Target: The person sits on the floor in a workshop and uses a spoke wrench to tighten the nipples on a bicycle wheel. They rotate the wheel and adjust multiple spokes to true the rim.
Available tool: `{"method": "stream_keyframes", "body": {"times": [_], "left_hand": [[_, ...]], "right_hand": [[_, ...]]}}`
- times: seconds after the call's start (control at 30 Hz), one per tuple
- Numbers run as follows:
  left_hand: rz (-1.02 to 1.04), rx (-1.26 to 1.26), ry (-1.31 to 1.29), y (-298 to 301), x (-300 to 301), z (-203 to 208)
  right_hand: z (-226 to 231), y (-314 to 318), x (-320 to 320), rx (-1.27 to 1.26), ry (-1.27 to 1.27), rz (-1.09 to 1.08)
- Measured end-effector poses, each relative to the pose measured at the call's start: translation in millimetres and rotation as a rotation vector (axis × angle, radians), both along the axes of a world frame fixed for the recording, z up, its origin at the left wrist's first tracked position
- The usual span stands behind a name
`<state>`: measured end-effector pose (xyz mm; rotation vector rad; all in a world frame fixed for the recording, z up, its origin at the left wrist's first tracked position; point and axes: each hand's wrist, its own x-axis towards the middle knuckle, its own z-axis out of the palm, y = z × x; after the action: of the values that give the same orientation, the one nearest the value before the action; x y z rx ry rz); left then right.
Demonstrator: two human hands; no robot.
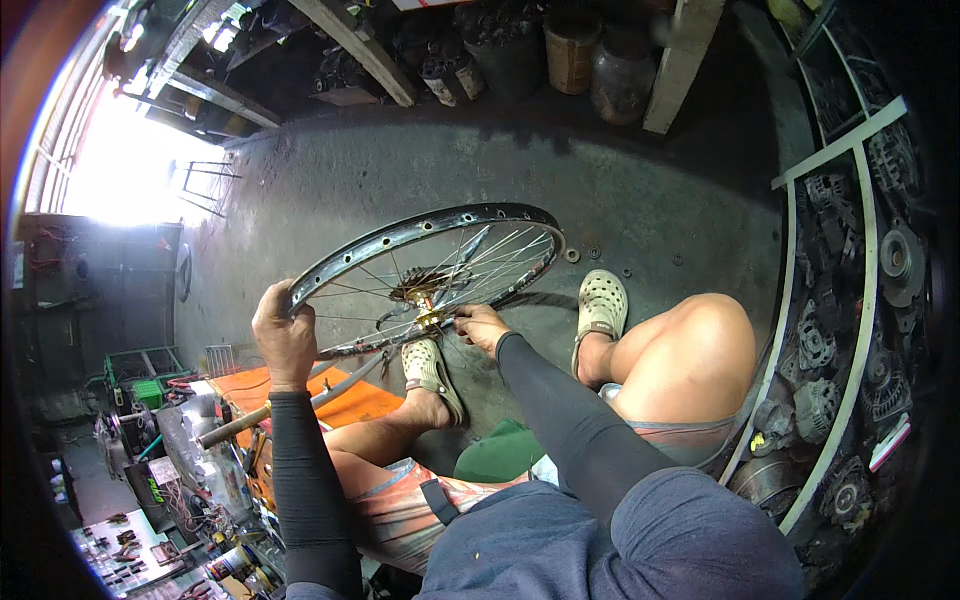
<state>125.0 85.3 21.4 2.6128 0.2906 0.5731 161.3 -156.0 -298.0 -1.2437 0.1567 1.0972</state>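
Note:
A bicycle wheel with a bare black rim is held tilted in front of me, over the floor and my feet. My left hand is closed around the rim at its left side. Thin spokes run between the rim and a gold hub, which carries a dark sprocket cassette. Close beside the hub, my right hand has its fingers pinched together. What lies between those fingertips is too small to make out. Some spokes cross at uneven angles near the far right of the rim.
A grey metal tube slants below the wheel over an orange sheet. Small metal rings lie on the floor. A shelf frame with alternators stands right, buckets at the back, and cluttered tools at lower left.

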Motion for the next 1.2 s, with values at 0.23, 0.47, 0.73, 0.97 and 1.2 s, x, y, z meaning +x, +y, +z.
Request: {"method": "stream_keyframes", "body": {"times": [0.23,0.47,0.73,0.97,1.2], "left_hand": [[0.113,-0.294,-0.124,-0.7,-5.0,87.9],[0.091,-0.638,-0.397,12.4,-94.7,209.4],[0.081,-0.868,-0.537,-43.0,-173.1,141.8],[0.127,-0.113,-0.881,-85.6,-156.3,191.1],[-0.428,-0.165,-0.408,-179.2,-159.5,201.7]], "right_hand": [[94.8,-19.5,48.2,-0.231,-0.793,-0.047],[380.5,-109.1,87.4,-0.193,-1.524,-0.163],[506.6,-195.6,-20.5,-0.381,-1.954,-0.048],[517.4,-212.5,-73.1,-0.501,-1.948,-0.03],[520.8,-187.4,-75.1,-0.562,-1.962,-0.056]]}}
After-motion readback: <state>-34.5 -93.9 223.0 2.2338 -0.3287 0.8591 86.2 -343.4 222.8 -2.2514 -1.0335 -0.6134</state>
